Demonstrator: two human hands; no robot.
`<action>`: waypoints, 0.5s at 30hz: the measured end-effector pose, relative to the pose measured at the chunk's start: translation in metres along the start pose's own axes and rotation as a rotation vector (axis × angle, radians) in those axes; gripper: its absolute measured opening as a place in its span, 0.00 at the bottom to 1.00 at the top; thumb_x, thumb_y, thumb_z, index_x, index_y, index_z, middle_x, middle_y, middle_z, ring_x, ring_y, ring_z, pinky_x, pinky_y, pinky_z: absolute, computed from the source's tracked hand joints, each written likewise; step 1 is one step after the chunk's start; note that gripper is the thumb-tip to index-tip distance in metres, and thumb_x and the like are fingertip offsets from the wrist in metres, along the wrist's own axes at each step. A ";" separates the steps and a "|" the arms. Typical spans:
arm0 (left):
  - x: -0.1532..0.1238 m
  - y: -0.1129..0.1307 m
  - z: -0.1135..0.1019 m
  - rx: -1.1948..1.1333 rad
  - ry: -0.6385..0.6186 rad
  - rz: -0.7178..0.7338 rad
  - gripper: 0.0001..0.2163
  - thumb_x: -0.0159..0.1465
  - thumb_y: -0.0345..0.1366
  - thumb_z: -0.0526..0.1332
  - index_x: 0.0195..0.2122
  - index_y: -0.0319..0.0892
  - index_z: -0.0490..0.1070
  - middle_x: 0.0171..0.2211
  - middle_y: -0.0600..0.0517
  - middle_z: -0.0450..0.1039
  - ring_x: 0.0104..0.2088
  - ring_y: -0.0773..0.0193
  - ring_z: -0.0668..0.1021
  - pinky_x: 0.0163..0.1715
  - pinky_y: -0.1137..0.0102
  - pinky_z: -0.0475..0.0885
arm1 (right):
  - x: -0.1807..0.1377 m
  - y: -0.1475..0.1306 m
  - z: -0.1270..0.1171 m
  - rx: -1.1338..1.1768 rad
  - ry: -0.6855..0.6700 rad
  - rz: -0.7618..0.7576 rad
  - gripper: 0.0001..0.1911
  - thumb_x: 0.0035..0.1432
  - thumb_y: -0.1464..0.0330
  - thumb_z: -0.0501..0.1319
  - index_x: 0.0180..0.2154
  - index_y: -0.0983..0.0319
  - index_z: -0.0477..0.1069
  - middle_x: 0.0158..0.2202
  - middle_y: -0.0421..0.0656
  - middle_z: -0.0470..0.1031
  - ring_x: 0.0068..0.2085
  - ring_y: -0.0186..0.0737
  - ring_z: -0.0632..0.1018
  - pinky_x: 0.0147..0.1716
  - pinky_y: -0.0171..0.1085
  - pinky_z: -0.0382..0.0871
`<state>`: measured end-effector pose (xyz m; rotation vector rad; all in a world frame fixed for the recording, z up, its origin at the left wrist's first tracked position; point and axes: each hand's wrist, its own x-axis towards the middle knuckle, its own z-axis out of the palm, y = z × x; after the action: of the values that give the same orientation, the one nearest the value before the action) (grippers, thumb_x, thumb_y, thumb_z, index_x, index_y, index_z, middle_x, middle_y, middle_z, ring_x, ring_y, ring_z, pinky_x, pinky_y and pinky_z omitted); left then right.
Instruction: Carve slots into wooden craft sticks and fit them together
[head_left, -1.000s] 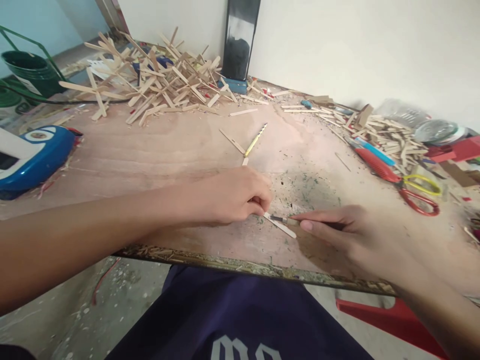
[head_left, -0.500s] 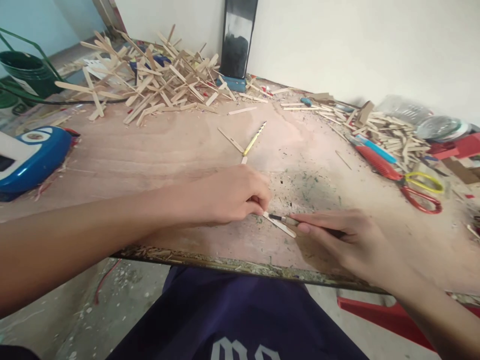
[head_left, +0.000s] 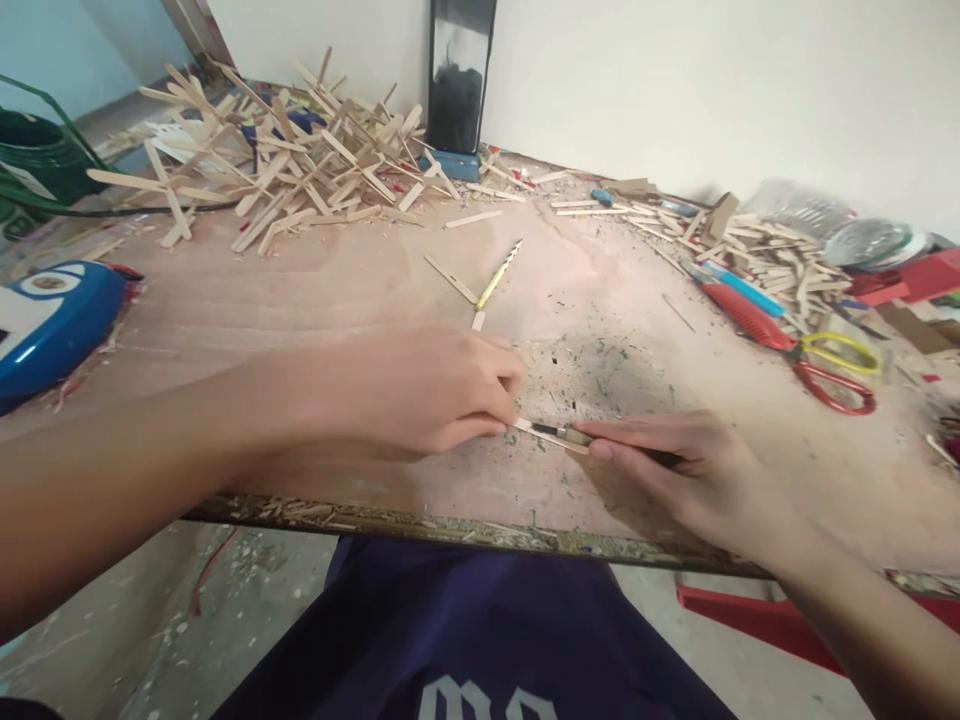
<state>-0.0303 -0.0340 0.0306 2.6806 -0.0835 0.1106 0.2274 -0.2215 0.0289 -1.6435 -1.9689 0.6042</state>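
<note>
My left hand (head_left: 469, 395) presses a flat wooden craft stick (head_left: 523, 425) down on the tabletop, its fingers closed on it. The stick's near end sticks out to the right of the fingers. In a pen-like grip, my right hand (head_left: 675, 460) is closed around a craft knife (head_left: 576, 436). The knife's dark blade lies against the stick, just right of my left fingers. Beyond my left hand lie a yellow pencil (head_left: 499, 275) with a dark spiral pattern and a thin stick (head_left: 450, 280).
A heap of craft sticks (head_left: 330, 160) lies at the back left, by a phone (head_left: 457, 90) standing upright. Scissors (head_left: 832, 370), a red-handled tool (head_left: 746, 315) and more sticks (head_left: 787, 260) are on the right. A blue object (head_left: 60, 325) sits on the left.
My left hand has shifted slightly left on the craft stick, and the stick's angle is flatter. The knife stays against the stick. The whole view has shifted a little.
</note>
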 end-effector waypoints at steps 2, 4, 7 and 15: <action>-0.002 0.002 0.000 0.179 -0.012 0.090 0.13 0.78 0.33 0.64 0.35 0.43 0.84 0.38 0.49 0.82 0.41 0.58 0.80 0.46 0.64 0.70 | 0.000 -0.001 0.000 0.002 -0.014 -0.005 0.14 0.77 0.67 0.65 0.52 0.62 0.90 0.44 0.44 0.91 0.35 0.38 0.89 0.33 0.30 0.82; -0.002 0.004 0.002 0.276 -0.007 0.130 0.11 0.76 0.35 0.67 0.35 0.42 0.84 0.37 0.49 0.81 0.40 0.57 0.79 0.44 0.62 0.69 | 0.001 -0.001 0.001 0.003 -0.025 -0.011 0.15 0.78 0.65 0.65 0.52 0.63 0.90 0.36 0.42 0.90 0.26 0.33 0.83 0.24 0.29 0.75; -0.001 0.005 0.004 0.289 0.011 0.149 0.09 0.75 0.34 0.69 0.35 0.42 0.83 0.36 0.51 0.80 0.38 0.58 0.79 0.41 0.62 0.69 | 0.001 -0.001 0.002 -0.001 -0.029 -0.024 0.16 0.79 0.64 0.64 0.52 0.65 0.90 0.29 0.40 0.87 0.19 0.29 0.73 0.17 0.29 0.65; -0.002 0.004 0.006 0.291 0.026 0.153 0.11 0.74 0.32 0.69 0.31 0.42 0.80 0.34 0.51 0.80 0.36 0.60 0.79 0.39 0.63 0.69 | 0.000 0.004 0.005 -0.007 -0.003 -0.082 0.14 0.78 0.68 0.66 0.55 0.61 0.89 0.47 0.46 0.91 0.37 0.38 0.89 0.36 0.32 0.83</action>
<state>-0.0318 -0.0404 0.0271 2.9596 -0.2848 0.2215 0.2273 -0.2213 0.0231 -1.5579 -2.0318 0.5692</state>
